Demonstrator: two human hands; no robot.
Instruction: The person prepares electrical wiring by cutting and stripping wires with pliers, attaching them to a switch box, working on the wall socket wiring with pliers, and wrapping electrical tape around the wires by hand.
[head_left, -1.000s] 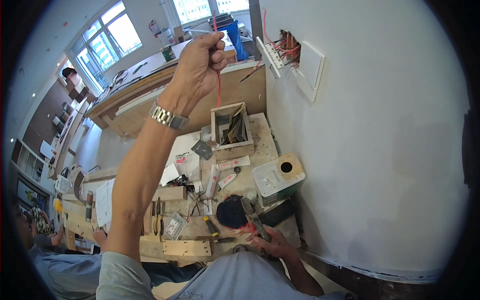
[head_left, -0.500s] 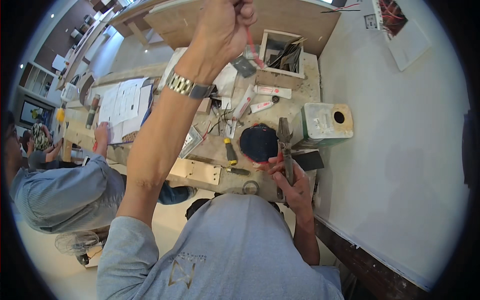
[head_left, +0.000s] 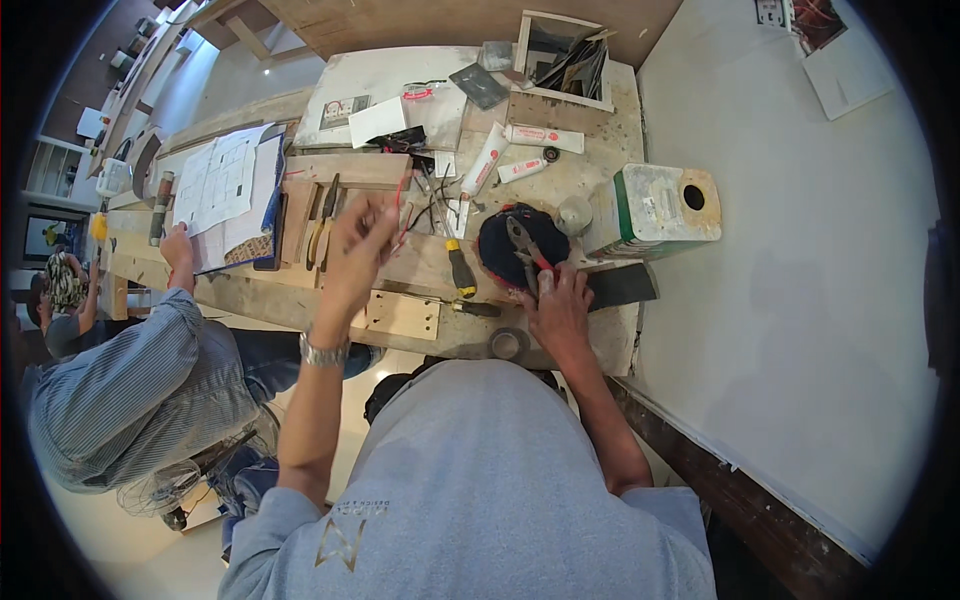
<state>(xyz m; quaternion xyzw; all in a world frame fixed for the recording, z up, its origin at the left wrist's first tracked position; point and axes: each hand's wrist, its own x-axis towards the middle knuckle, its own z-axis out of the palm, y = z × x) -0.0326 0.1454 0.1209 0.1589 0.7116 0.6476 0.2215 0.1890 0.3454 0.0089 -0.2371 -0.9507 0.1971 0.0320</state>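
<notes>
My left hand [head_left: 362, 245], slightly blurred, is pinched on a thin red wire [head_left: 402, 190] above the workbench. Beneath my right hand [head_left: 562, 308] are metal pliers [head_left: 522, 245] with red handles. Its fingers are closed around the handles, and the plier jaws rest on a dark round cloth cap [head_left: 495, 250]. Between my hands lies a yellow-and-black screwdriver [head_left: 461, 268]. Another dark-handled tool [head_left: 476, 309] is near the bench's front edge, beside a grey tape roll [head_left: 508, 345]. More pliers [head_left: 328, 215] lie left of my left hand.
A white-and-green tin [head_left: 660, 220] stands at the right by the wall. White tubes [head_left: 545, 138] lie mid-bench, with an open wooden box [head_left: 565, 60] behind. On the left, a person in a striped shirt [head_left: 150, 385] holds papers [head_left: 225, 190] on the bench.
My left hand has come down and to the left from high over the bench, still with the red wire. My right hand has lowered the pliers from upright onto the dark cap.
</notes>
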